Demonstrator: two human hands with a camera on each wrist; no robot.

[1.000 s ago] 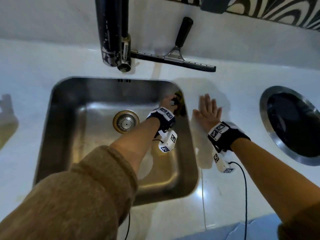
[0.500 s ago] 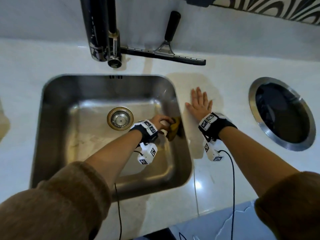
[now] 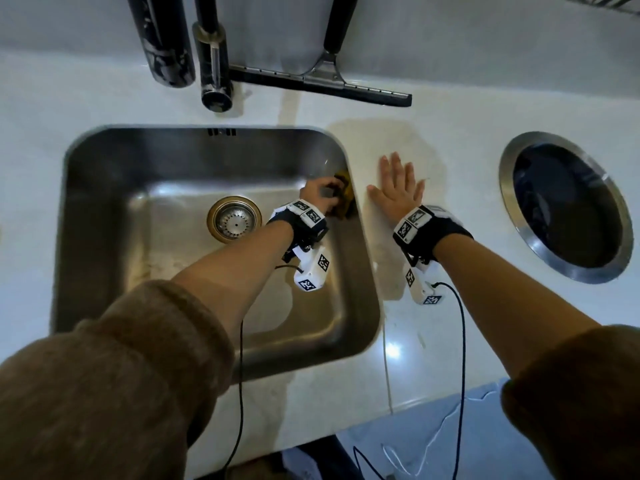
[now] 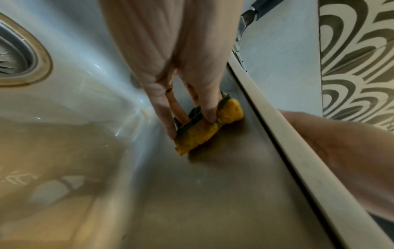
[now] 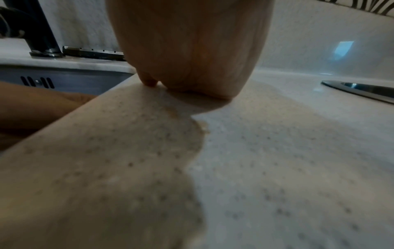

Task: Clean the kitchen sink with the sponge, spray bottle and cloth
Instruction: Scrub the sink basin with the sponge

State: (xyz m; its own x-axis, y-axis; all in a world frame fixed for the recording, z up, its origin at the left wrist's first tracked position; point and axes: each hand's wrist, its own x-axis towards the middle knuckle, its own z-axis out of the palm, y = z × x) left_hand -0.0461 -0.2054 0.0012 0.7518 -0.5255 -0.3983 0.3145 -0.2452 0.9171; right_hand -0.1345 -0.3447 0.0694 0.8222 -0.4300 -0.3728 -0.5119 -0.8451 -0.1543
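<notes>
My left hand (image 3: 320, 194) grips a yellow sponge (image 3: 343, 195) with a dark green scouring side and presses it against the right inner wall of the steel sink (image 3: 104, 209). In the left wrist view the fingers (image 4: 208, 107) pinch the sponge (image 4: 210, 131) flat on the wall just below the rim. My right hand (image 3: 396, 187) lies flat, fingers spread, on the white counter (image 3: 450, 140) right of the sink; in the right wrist view the palm (image 5: 192, 50) rests on the speckled counter. No spray bottle or cloth is in view.
A black tap (image 3: 213, 57) and a dark cylinder (image 3: 162, 43) stand behind the sink. A squeegee (image 3: 322, 83) lies against the back wall. A round steel-rimmed opening (image 3: 564, 206) sits in the counter at right. The drain strainer (image 3: 233, 220) is in the sink floor.
The left hand slid the sponge along the right sink wall, toward me and then away again. The right hand stayed flat on the counter.
</notes>
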